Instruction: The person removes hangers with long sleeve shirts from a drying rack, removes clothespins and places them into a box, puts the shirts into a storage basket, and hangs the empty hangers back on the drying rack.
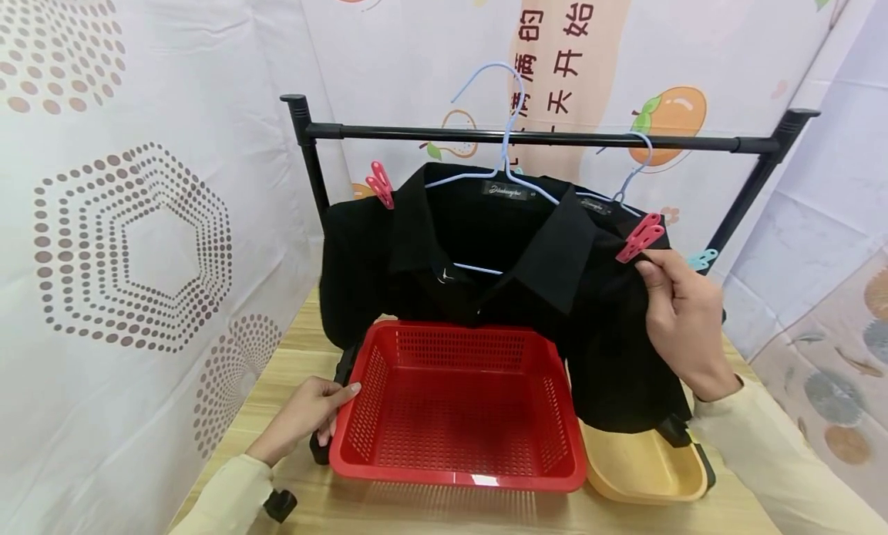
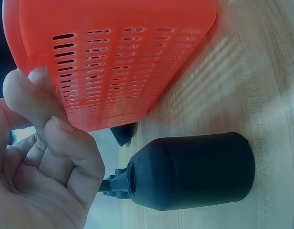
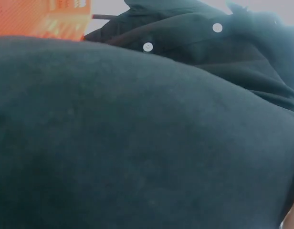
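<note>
A black collared shirt (image 1: 486,296) hangs on a blue hanger (image 1: 511,134), with a pink clothespin (image 1: 380,185) on its left shoulder and pink clothespins (image 1: 641,238) at its right. My right hand (image 1: 683,315) pinches the shirt's right shoulder between thumb and index finger, just below those clips. In the right wrist view, black fabric (image 3: 137,138) fills most of the picture and hides the fingers. Below the shirt is an empty red plastic basket (image 1: 458,419). My left hand (image 1: 312,415) holds its left rim, thumb on top and the other fingers curled outside.
Behind hangs a second dark garment on another blue hanger (image 1: 634,161), with light-blue clips (image 1: 704,259) near it. The black rack rail (image 1: 430,134) spans above. A yellow basin (image 1: 645,466) sits right of the basket. The rack's black foot (image 2: 194,171) stands near my left hand.
</note>
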The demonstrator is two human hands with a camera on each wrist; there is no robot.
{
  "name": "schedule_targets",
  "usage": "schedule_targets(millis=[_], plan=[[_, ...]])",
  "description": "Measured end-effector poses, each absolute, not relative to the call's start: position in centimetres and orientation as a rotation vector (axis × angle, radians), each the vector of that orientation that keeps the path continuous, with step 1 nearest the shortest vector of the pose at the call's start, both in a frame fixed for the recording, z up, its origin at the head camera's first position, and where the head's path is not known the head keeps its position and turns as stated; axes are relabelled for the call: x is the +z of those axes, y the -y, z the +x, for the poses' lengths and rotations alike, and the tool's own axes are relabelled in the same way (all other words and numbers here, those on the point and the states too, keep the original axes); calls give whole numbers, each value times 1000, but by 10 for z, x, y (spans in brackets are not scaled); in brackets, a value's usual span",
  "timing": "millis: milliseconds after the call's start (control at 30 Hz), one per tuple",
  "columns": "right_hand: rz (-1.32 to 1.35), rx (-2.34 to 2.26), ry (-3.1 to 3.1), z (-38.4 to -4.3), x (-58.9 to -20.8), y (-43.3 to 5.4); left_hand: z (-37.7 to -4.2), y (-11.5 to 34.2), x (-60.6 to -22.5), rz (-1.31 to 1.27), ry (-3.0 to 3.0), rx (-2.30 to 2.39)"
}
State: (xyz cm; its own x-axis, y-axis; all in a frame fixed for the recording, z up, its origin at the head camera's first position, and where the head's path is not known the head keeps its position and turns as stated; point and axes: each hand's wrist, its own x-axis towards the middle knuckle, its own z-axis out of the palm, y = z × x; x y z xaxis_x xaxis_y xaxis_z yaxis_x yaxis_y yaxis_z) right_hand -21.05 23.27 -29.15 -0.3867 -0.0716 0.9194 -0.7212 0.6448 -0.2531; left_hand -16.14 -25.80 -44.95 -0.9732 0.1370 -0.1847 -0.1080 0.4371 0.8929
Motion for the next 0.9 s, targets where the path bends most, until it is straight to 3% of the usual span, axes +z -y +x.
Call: schedule_targets(millis=[433,900], plan=[[580,988,1931,-186,-287,-232,-164,259,-450,43,-2432,1569],[636,1060,2034,-177,-324,-235,-163,264,-454,31,-2456,1516]])
